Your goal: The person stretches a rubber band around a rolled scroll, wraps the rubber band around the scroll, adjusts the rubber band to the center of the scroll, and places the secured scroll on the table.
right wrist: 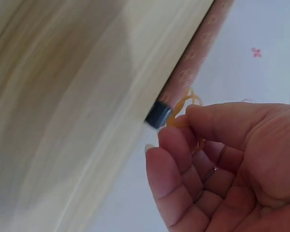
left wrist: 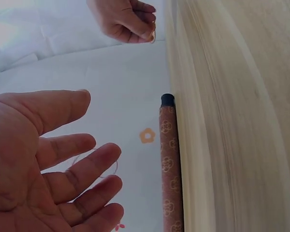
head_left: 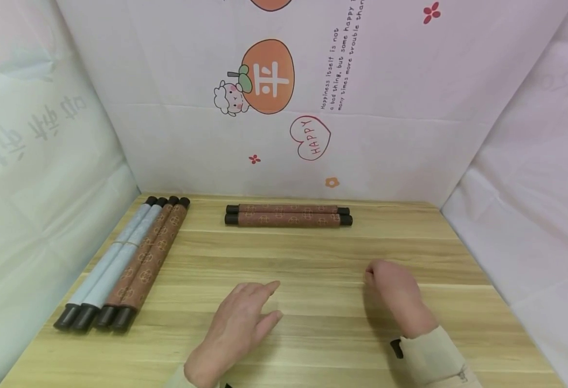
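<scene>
Left fingers [left wrist: 91,168] parted; right fingers [right wrist: 163,169] pinch yellow band [right wrist: 178,110].

Head view: bright, v. even, soft light. Far cloth [head_left: 386,156] pale w/ slight pinkish cast, print mostly sharp. Table [head_left: 313,264] warm-toned; right hand [head_left: 394,285] throws a soft shadow on it, left & near, left hand [head_left: 237,318] a fainter one to its right. Wrist views dimmer, softer. Left wrist: right cloth [left wrist: 14,29] nearly blown out w/ glare, left hand darkish vs. pale bkgd. Right wrist: table grain blurred, broad dim shadow across; far roll [right wrist: 193,63] & black cap [right wrist: 158,114] fuzzy, yellow band [right wrist: 180,108] slightly soft too.
</scene>
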A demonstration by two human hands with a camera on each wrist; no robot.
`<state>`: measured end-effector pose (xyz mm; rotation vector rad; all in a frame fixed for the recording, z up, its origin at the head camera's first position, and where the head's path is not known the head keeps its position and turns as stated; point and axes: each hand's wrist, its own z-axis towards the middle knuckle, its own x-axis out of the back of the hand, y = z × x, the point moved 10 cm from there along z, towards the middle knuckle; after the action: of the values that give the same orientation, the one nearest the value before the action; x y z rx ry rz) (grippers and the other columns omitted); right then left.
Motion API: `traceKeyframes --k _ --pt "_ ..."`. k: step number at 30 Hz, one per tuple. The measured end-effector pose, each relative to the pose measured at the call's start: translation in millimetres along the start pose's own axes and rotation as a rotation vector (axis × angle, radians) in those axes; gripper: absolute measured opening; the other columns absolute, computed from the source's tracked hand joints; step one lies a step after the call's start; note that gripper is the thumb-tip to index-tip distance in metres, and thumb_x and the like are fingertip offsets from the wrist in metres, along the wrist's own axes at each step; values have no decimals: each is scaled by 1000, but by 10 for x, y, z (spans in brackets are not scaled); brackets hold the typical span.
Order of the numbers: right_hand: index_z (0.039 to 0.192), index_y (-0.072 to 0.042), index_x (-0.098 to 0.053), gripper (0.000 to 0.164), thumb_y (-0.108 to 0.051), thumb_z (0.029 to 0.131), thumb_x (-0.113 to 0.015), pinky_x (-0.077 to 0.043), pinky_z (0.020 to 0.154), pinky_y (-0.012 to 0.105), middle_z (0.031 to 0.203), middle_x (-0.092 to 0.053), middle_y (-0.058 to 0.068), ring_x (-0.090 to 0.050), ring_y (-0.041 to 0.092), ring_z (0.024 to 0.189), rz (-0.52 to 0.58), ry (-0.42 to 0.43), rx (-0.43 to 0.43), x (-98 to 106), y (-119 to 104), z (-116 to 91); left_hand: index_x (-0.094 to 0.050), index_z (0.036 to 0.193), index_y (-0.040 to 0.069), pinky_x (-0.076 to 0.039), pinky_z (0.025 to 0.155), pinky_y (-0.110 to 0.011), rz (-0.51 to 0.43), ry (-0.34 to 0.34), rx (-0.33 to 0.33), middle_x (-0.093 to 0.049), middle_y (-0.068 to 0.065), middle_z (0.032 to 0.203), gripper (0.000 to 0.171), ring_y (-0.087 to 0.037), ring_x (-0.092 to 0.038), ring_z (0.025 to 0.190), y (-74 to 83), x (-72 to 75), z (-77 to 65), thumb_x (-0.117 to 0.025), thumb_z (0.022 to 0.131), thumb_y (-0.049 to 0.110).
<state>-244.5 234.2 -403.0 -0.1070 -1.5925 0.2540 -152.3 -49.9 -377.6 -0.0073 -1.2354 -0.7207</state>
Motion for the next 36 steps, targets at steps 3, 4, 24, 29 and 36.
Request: traceKeyframes --k 3,4,24,29,36 --pt "89 -10 -74 16 -12 96 -59 -56 70 45 85 -73 5 -61 18 73 12 36 37 31 -159 -30 -66 138 12 -56 98 -39 -23 -15 10 -75 1 120 49 -20 -66 117 10 -14 8 -76 95 33" --pt "89 -11 -74 16 -13 97 -61 -57 70 45 84 -73 4 -61 18 73 19 50 49 39 -210 -43 -66 138 12 -56 98 -39 -29 -19 12 -75 1 119 49 -20 -66 116 14 -19 11 -76 95 32" --pt "95 -13 -78 9 -21 97 -75 -57 66 31 82 -73 -6 -62 4 69 229 216 225 178 -1115 -348 -69 133 9 -59 88 -37 -174 12 36 -79 3 111 42 -16 -72 103 99 -83 39 -73 98 32" --pt "88 -16 -75 10 -22 97 -76 -51 61 24 75 -67 -11 -54 0 62 269 216 250 185 -1247 -404 -65 139 11 -59 87 -39 -274 -39 101 -78 4 113 47 -17 -74 101 60 -156 50 -67 101 40" --pt "90 -14 -76 8 -21 95 -77 -47 57 20 72 -65 -13 -49 -3 58 310 236 278 185 -1400 -489 -61 137 18 -56 77 -31 -399 -44 204 -78 8 111 47 -16 -74 101 1 -201 88 -63 101 49"
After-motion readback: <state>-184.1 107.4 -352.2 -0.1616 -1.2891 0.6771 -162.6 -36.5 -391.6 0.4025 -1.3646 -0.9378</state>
